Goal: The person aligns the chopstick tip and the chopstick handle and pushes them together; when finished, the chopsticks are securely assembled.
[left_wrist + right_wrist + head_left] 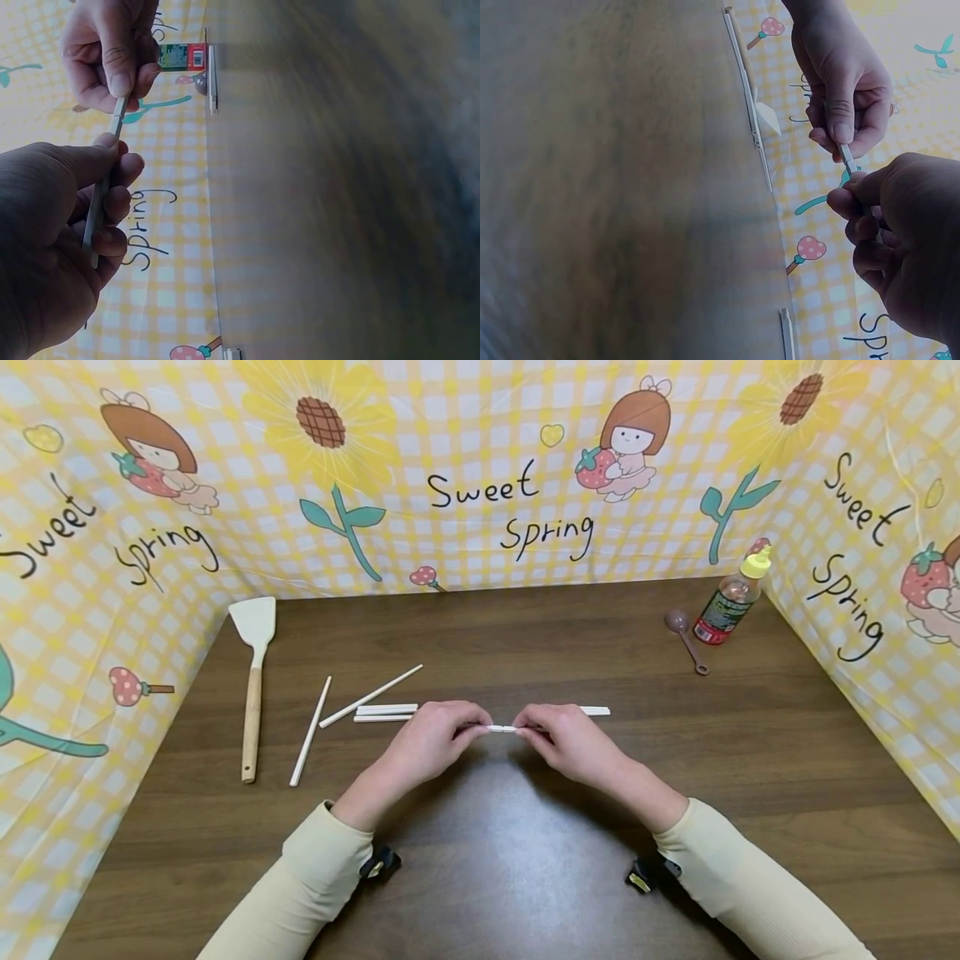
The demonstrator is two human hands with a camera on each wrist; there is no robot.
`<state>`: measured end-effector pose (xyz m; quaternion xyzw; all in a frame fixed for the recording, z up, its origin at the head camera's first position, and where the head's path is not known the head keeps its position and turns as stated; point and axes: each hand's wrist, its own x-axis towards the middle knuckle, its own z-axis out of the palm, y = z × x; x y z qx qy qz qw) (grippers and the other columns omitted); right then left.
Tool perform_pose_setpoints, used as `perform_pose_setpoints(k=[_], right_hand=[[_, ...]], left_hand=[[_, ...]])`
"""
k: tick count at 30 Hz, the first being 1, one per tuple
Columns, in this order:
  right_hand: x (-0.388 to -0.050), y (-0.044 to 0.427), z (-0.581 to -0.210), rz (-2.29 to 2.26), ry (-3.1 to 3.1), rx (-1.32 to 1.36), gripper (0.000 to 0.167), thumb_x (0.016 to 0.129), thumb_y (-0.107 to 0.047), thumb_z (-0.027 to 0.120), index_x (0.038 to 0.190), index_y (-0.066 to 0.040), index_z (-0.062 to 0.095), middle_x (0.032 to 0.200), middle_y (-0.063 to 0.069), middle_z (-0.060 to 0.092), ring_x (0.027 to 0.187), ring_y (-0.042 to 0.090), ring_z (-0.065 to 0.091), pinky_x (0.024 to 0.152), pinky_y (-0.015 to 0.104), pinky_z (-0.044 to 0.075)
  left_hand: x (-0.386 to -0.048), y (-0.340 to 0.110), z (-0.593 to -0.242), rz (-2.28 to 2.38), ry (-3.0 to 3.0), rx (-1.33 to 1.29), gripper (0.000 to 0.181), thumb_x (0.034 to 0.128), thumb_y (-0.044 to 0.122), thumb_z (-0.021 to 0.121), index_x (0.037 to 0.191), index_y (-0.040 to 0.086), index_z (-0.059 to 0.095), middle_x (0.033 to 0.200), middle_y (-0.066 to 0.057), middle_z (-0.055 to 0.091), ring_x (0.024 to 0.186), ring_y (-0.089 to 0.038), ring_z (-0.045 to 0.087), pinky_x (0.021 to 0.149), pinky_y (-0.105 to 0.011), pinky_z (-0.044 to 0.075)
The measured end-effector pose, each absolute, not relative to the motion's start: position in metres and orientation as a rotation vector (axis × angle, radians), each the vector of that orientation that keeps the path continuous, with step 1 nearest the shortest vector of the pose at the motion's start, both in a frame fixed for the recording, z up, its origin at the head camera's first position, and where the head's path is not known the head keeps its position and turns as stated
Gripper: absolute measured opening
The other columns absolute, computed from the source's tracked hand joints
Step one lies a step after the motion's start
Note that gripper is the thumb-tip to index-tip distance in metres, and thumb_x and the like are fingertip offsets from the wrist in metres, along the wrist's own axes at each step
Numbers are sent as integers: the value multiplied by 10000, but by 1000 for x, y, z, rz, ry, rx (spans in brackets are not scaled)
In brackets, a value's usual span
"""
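Near the middle of the table, my left hand (435, 739) and right hand (573, 739) face each other, fingertips a short way apart. Between them runs a thin white stick (502, 728), roughly level, with a small seam or notch midway. My left thumb and fingers pinch one side of it; in the left wrist view its length (96, 217) lies across the curled left fingers. The right thumb and fingers pinch the other side, and that end is mostly hidden inside the hand. In the right wrist view a short piece of the stick (847, 159) shows between both hands.
White sticks (386, 710) lie behind the left hand, and more white stick ends (597, 711) show past the right. Two loose sticks (311, 731) lie left, beside a wooden-handled spatula (253, 693). Back right stand a yellow-capped bottle (726, 603) and a brown measuring spoon (684, 635). Patterned cloth (480, 527) walls the table.
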<state>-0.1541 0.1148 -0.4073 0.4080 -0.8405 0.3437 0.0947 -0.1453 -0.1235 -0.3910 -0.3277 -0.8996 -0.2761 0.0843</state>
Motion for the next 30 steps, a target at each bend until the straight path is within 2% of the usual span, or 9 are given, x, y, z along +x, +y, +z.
perform_pose_setpoints(k=[9,13,30], right_hand=[[-152,114,-406,1015,-2462,1218,27,936,-49,714,929,-52,689,834,-7,678,714,93,581,671,293,506],[-151,114,-405,1011,-2464,1213,58,911,-19,731,926,-60,693,828,-6,680,715,95,587,673,299,509],[-149,114,-404,985,-2438,1215,64,902,-16,734,918,-58,689,816,-15,678,694,97,580,656,312,499]], left_hand=[[-144,-123,-390,-828,-2663,-989,43,934,129,740,942,89,752,882,20,725,764,-115,645,715,-322,525],[-143,-123,-390,-823,-2660,-990,26,922,110,750,944,96,754,879,20,726,756,-112,643,710,-322,524],[-140,-121,-387,-809,-2619,-1016,32,917,97,751,943,81,761,889,-1,740,770,-126,673,716,-336,535]])
